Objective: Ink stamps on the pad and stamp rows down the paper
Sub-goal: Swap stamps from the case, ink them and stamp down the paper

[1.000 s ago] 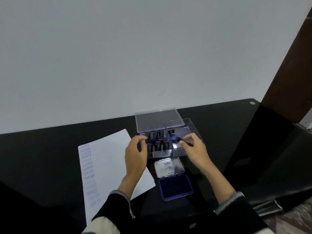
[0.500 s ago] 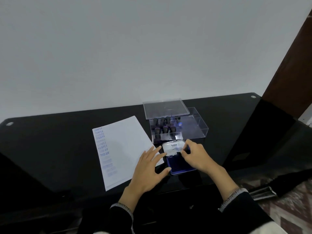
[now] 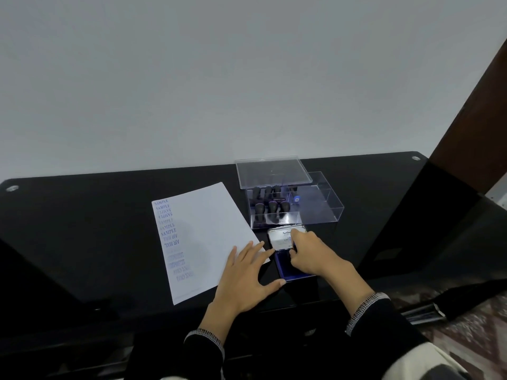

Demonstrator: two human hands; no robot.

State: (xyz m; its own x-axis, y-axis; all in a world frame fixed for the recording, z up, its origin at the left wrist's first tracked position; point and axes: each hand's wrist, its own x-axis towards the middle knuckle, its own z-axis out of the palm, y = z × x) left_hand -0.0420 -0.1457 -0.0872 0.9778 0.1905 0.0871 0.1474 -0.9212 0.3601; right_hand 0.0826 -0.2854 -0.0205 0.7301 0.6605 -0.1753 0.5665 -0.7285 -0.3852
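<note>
Head view: both hands at ink pad (image 3: 290, 266), table (image 3: 82, 229).
Left hand (image 3: 247, 275) flat, fingers spread, on paper (image 3: 203, 237) corner; right hand (image 3: 312, 253) curled over pad, its hold unclear; stamps (image 3: 270, 207) sit in box (image 3: 321, 207).

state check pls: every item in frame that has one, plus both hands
ink pad: lid open, blue pad exposed
clear stamp box: open, its lid set across the back edge
stamps: standing upright in the box
paper: flat, one column of blue prints down its left side, the rest blank
left hand: fingers straight, flat on the paper corner and table
right hand: fingers curled over the ink pad; any stamp held is hidden
</note>
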